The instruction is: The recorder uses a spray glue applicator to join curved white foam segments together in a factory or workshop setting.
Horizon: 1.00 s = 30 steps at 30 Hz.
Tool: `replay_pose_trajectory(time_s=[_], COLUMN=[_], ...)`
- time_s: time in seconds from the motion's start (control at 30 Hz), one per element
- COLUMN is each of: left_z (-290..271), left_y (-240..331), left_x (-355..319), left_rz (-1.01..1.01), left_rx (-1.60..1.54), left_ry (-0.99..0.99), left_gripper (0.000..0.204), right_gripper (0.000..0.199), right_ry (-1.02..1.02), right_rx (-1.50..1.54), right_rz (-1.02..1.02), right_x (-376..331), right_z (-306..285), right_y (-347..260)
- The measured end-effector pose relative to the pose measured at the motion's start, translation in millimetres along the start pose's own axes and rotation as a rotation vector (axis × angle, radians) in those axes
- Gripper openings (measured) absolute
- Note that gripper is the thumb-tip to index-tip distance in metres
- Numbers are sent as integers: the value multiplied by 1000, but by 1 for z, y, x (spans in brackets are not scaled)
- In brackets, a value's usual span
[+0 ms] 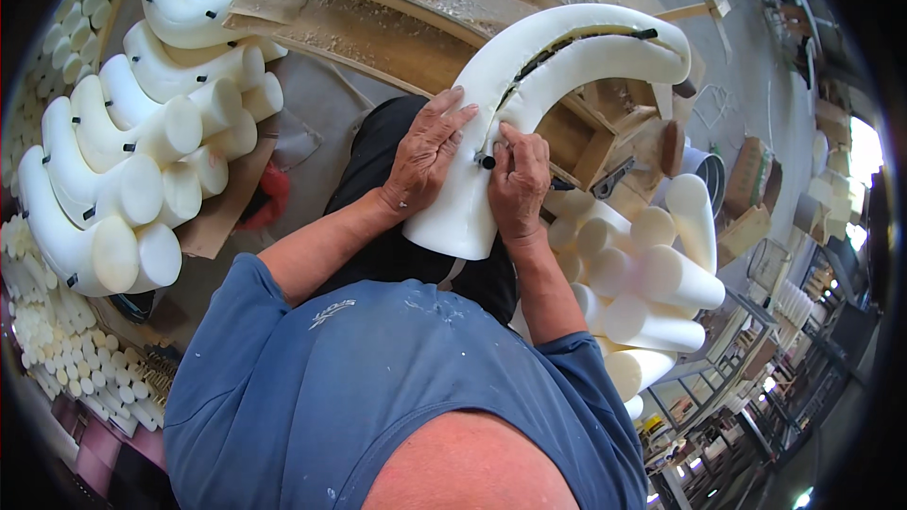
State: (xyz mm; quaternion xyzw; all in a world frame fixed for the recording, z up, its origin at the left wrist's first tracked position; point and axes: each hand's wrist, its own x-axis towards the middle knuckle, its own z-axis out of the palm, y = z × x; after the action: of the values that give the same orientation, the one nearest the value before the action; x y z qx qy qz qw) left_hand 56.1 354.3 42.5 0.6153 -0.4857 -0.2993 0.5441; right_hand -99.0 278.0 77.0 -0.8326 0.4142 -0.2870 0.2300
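A thick, curved white foam tube stands in front of me, its lower end by my lap and its top bending to the right. A long slit runs along it. A thin black tube lies inside the slit, with one end poking out near my right hand and the other near the bend's far end. My left hand is wrapped around the left side of the foam. With fingers bent, my right hand grips the right lip of the slit, just beside the black end.
Curved white foam tubes with black ends are stacked at left. Straight white foam cylinders pile up at right. Ahead lies a wooden trough with white scraps. Near my right hand are a black-handled tool and a round container.
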Motion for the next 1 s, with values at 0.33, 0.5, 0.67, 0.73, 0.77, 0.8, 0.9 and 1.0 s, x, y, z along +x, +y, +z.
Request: replay_pose_trajectory(time_s=[0.33,0.5,0.67,0.73,0.77,0.8,0.9,1.0], left_z=[-3,-3,-5,-5,-5,-6,-14,-12], left_y=[4,3,-2,-1,2,5,11,9], left_x=[3,5,1,3,5,8,33,66], left_rz=[43,34,15,-14,-42,-62,-288,-331], left_rx=[58,92,-103,-199,-223,-243,-233,-2], left_ry=[-13,-42,-45,-24,-3,-2,46,30], left_gripper=[38,38,36,36,36,35,36,35], right_gripper=[26,25,29,28,28,26,23,28], right_ry=[-61,-111,-107,-98,-82,-58,83,232], right_rx=[174,233,432,403,395,457,594,513], right_rz=[12,59,219,192,153,257,428,451], right_x=[-2,-2,-11,-11,-10,-8,0,6], right_z=[-3,-4,-8,-8,-6,-5,5,16], right_y=[7,11,10,11,12,13,16,15])
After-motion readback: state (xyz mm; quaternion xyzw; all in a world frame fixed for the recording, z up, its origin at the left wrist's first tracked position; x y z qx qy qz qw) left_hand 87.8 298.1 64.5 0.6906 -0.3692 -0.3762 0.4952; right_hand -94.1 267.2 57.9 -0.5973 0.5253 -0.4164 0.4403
